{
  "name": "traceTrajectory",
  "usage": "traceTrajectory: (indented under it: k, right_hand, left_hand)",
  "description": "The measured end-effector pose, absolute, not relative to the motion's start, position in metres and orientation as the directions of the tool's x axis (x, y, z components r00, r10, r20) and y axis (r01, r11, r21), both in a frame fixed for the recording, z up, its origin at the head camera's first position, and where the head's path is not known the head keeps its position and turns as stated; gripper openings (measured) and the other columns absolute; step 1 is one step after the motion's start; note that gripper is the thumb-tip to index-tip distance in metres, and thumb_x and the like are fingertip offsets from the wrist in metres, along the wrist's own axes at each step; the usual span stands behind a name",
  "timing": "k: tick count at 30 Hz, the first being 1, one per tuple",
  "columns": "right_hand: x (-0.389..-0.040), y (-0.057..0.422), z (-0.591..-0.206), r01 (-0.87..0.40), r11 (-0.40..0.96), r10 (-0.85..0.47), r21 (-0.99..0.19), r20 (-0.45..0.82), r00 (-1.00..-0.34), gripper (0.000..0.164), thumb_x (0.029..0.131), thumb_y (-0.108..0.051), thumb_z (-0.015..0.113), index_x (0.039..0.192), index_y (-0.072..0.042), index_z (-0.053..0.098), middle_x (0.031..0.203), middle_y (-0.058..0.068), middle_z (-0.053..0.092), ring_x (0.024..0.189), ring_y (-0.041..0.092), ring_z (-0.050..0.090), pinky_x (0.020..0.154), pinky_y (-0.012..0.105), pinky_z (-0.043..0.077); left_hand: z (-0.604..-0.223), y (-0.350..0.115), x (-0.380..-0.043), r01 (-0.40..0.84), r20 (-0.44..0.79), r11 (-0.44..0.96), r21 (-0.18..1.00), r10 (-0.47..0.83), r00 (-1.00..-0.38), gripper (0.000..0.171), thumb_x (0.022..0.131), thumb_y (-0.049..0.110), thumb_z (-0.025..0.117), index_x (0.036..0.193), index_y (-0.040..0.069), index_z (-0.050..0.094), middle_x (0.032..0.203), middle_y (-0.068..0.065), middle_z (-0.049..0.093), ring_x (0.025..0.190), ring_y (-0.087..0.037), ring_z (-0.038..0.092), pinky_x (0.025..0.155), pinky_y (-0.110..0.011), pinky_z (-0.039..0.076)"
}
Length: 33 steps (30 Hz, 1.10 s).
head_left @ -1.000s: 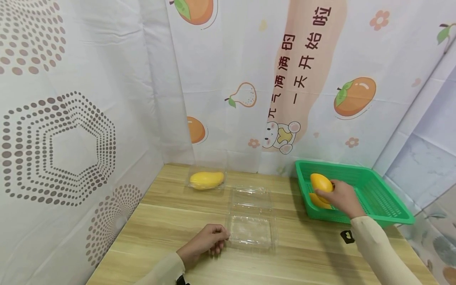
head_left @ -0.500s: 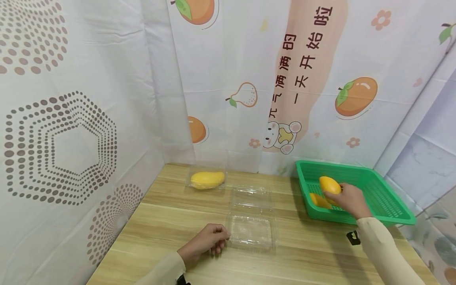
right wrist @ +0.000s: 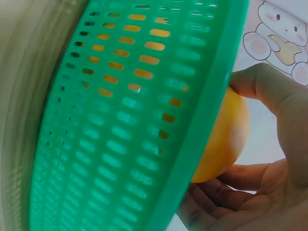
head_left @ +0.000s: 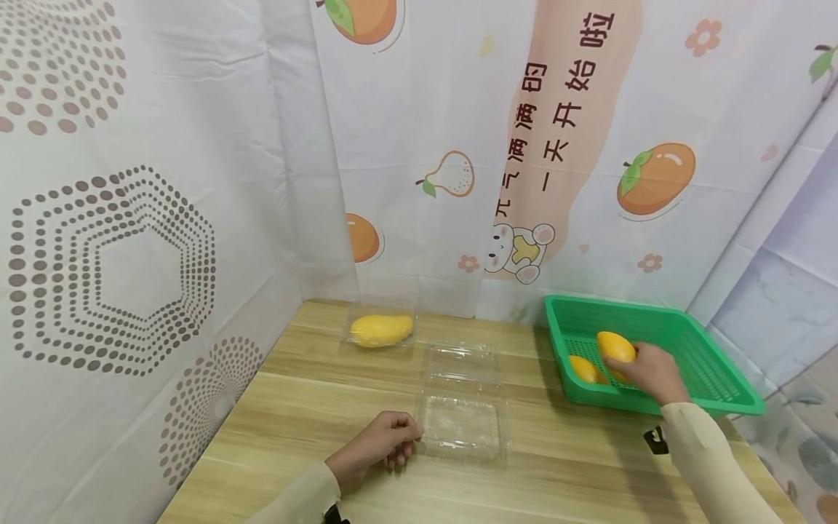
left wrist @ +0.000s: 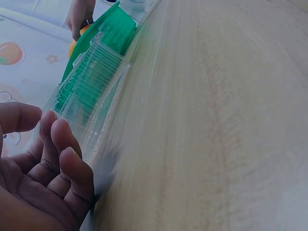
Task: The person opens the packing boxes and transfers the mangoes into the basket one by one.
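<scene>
The held mango shifts rightward with my right grip, which curls round it over the green basket, apart from the second mango — seemingly singled out. Whether my left grip pinches the clear box — I cannot tell.

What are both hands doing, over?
Right hand: fingers holding mango at green basket. Left hand: beside open clear box, grip unclear. Basket rim possibly in the way.

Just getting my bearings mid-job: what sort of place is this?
Probably a small curtained-off work corner: a wood-grain table backed by printed curtains, with a green basket and an open clear plastic container on it.
</scene>
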State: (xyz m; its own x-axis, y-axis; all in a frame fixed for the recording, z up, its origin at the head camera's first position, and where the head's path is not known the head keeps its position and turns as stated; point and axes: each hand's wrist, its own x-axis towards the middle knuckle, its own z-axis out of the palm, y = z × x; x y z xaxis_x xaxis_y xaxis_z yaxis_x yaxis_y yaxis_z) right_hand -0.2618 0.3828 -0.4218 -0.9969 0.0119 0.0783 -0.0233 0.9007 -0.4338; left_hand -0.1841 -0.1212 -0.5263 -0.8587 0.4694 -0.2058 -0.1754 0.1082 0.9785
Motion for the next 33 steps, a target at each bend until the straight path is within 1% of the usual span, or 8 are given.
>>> traceTrajectory:
  k: [4, 15, 21, 28, 33]
  right_hand:
    - [-0.262, 0.387, -0.426, -0.013, 0.901, 0.02, -0.435, 0.071, -0.997, 0.047, 0.095, -0.045, 0.068, 0.087, 0.0, 0.059, 0.068, 0.006, 0.052, 0.06, 0.022, 0.047, 0.052, 0.035, 0.037]
    - [-0.266, 0.402, -0.433, 0.03, 0.905, 0.047, -0.424, 0.029, -0.998, 0.05, 0.094, -0.047, 0.068, 0.085, 0.001, 0.058, 0.068, 0.007, 0.049, 0.061, 0.023, 0.046, 0.052, 0.035, 0.037]
    - [-0.265, 0.406, -0.435, 0.035, 0.912, 0.045, -0.41, 0.016, -0.999, 0.048, 0.093, -0.047, 0.069, 0.08, -0.002, 0.056, 0.066, 0.006, 0.047, 0.059, 0.022, 0.045, 0.052, 0.034, 0.036]
    - [-0.264, 0.412, -0.444, 0.061, 0.912, 0.05, -0.406, -0.038, -0.998, 0.047, 0.092, -0.047, 0.069, 0.075, -0.006, 0.052, 0.065, 0.004, 0.045, 0.059, 0.02, 0.043, 0.053, 0.034, 0.034]
    - [-0.266, 0.414, -0.446, 0.051, 0.913, 0.037, -0.405, -0.043, -0.998, 0.047, 0.091, -0.047, 0.071, 0.071, -0.009, 0.05, 0.064, 0.003, 0.044, 0.058, 0.019, 0.041, 0.053, 0.033, 0.034]
  left_hand:
    - [-0.527, -0.122, -0.184, -0.171, -0.202, 0.108, 0.979, 0.477, -0.855, 0.028, 0.104, 0.022, 0.062, 0.101, -0.005, 0.067, 0.073, -0.003, 0.06, 0.057, -0.01, 0.054, 0.049, -0.021, 0.043]
    - [-0.527, -0.121, -0.185, -0.172, -0.203, 0.108, 0.979, 0.472, -0.858, 0.028, 0.103, 0.023, 0.063, 0.1, -0.004, 0.067, 0.073, -0.003, 0.06, 0.057, -0.011, 0.054, 0.049, -0.021, 0.044]
    - [-0.527, -0.121, -0.185, -0.169, -0.201, 0.11, 0.979, 0.472, -0.858, 0.028, 0.103, 0.022, 0.063, 0.099, -0.005, 0.067, 0.072, -0.003, 0.06, 0.056, -0.01, 0.054, 0.048, -0.021, 0.043]
    - [-0.529, -0.12, -0.185, -0.167, -0.2, 0.112, 0.98, 0.476, -0.857, 0.03, 0.104, 0.022, 0.062, 0.097, -0.006, 0.065, 0.072, -0.002, 0.06, 0.056, -0.01, 0.054, 0.049, -0.021, 0.044]
    - [-0.529, -0.119, -0.185, -0.169, -0.202, 0.112, 0.979, 0.47, -0.859, 0.029, 0.103, 0.022, 0.062, 0.096, -0.006, 0.065, 0.071, -0.002, 0.06, 0.056, -0.01, 0.054, 0.048, -0.021, 0.043]
